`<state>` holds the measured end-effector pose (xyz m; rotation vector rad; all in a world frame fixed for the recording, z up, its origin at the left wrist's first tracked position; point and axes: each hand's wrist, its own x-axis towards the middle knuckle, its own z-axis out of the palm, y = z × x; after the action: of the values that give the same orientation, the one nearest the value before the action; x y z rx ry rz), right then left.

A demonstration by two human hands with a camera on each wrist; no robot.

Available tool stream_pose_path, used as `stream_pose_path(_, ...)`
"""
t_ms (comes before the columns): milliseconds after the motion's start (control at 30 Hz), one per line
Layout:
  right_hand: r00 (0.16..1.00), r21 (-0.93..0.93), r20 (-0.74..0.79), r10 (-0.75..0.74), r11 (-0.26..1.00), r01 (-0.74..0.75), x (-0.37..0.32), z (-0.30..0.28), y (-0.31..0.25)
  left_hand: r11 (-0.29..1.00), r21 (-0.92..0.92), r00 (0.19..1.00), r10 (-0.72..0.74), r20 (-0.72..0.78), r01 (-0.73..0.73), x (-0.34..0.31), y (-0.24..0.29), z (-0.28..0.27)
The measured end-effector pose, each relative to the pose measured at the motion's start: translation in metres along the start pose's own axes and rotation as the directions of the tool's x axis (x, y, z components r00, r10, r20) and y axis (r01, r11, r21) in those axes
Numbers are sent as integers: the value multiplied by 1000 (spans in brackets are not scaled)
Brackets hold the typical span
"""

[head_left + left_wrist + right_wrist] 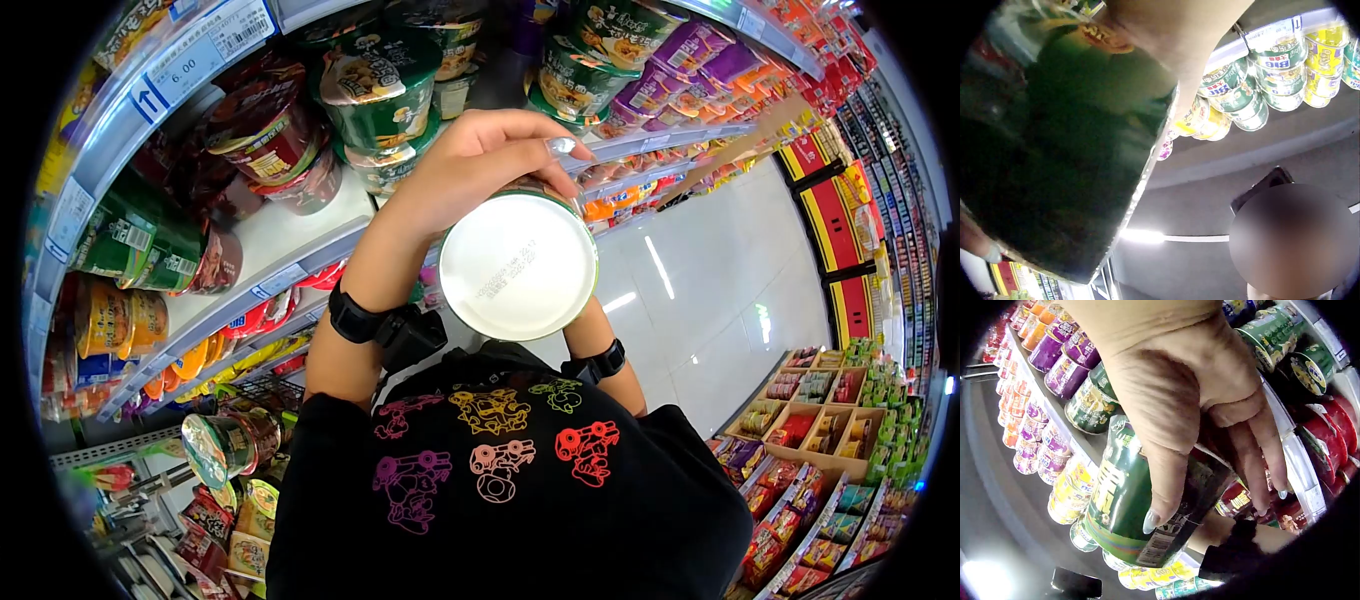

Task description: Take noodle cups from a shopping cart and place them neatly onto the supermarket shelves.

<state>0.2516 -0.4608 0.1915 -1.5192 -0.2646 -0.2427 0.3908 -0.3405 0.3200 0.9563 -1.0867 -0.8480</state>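
Observation:
An instant noodle cup (519,266) is tipped so that its white base, printed with faint lines of text, faces the head camera. Its dark green side (1066,144) fills much of the left wrist view. My left hand (495,160) curves round the cup's far side, fingers bent over it. In the head view the cup hides my right hand. The right wrist view shows the right hand (1179,400) gripping the cup, its thumb lying on the green wrapper near a barcode (1155,547) and its fingers on the other side.
Shelves of stacked noodle cups (375,95) stand close in front and to the left, with a price label (185,70) on the upper edge. Cups in purple packaging (690,50) sit further right. A pale tiled floor (700,270) and a snack display (810,420) lie on the right.

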Motion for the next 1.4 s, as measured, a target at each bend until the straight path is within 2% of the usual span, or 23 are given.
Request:
stream_pose_path(67, 1000, -16, -5, -4, 1000, 4, -1, -2, 0, 1000, -2, 999, -10, -42, 10, 1, 0, -1)
stream_pose_path(167, 1000, -34, -12, -4, 999, 4, -7, -5, -3, 998, -17, 997, 64, -39, -65, 7, -11, -2)
stream_pose_path(267, 1000, -41, -19, 4, 999, -4, -13, -9, -5, 996, 57, 997, 72, -30, -70, 11, -14, -1)
stream_pose_path(367, 999, -14, -29, 20, 1000, -21, -16, -13, -6, 999, 35, 998, 40, -48, -39, 16, -19, -1)
stream_pose_path(467, 988, 144, 6, 153, 978, -152, -19, -23, -8, 998, 48, 997, 39, -71, -36, 19, -21, 2)
stream_pose_path(567, 965, 216, -60, 255, 947, -236, -19, -29, -6, 981, 195, 998, 0, -67, 13, 18, -15, 0)
stream_pose_path(600, 951, 365, -100, 291, 900, -237, -18, -34, -3, 950, 296, 995, 98, 15, -98, 18, -16, -3)
stream_pose_path(667, 913, 634, -154, 377, 747, -202, -17, -50, 4, 825, 463, 945, 256, 205, -324, 18, -19, -12)
stream_pose_path(700, 911, 652, -204, 358, 744, -146, -16, -59, 2, 787, 542, 955, 210, 211, -293, 15, -14, -10)
stream_pose_path(800, 938, 627, -300, 173, 777, 57, -9, -74, -8, 737, 620, 960, 259, 111, -270, 8, -19, 4)
stream_pose_path(833, 938, 576, -325, 117, 812, 98, -5, -75, -14, 722, 653, 969, 232, 83, -228, 6, -20, 6)
stream_pose_path(867, 928, 529, -357, 108, 842, 105, 0, -77, -18, 655, 724, 964, 261, 53, -217, 4, -24, 9)
stream_pose_path(933, 910, 293, -413, -39, 940, 173, 16, -80, -19, 503, 846, 945, 327, 2, -176, 0, -38, 13)
stream_pose_path(967, 899, 247, -434, -54, 953, 177, 21, -76, -23, 479, 855, 931, 366, 11, -199, -4, -50, 8)
stream_pose_path(1067, 877, 140, -474, -82, 976, 167, 38, -61, -31, 491, 864, 879, 453, -150, -105, -13, -68, 2)
stream_pose_path(1133, 881, 104, -468, -75, 985, 139, 51, -58, -29, 415, 907, 870, 471, -145, -74, -17, -81, -3)
stream_pose_path(1167, 866, 50, -459, -197, 968, 246, 60, -58, -18, 376, 925, 866, 481, -141, -58, -18, -87, -7)
stream_pose_path(1233, 860, -117, -448, -245, 970, 215, 73, -59, -10, 309, 950, 880, 463, -108, -46, -20, -107, -18)
stream_pose_path(1333, 829, -362, -453, -330, 917, 167, 86, -61, 7, 370, 929, 860, 481, -172, -21, -20, -128, -26)
stream_pose_path(1400, 819, -462, -449, -357, 877, 129, 89, -62, 18, 383, 923, 884, 420, -205, 32, -21, -133, -30)
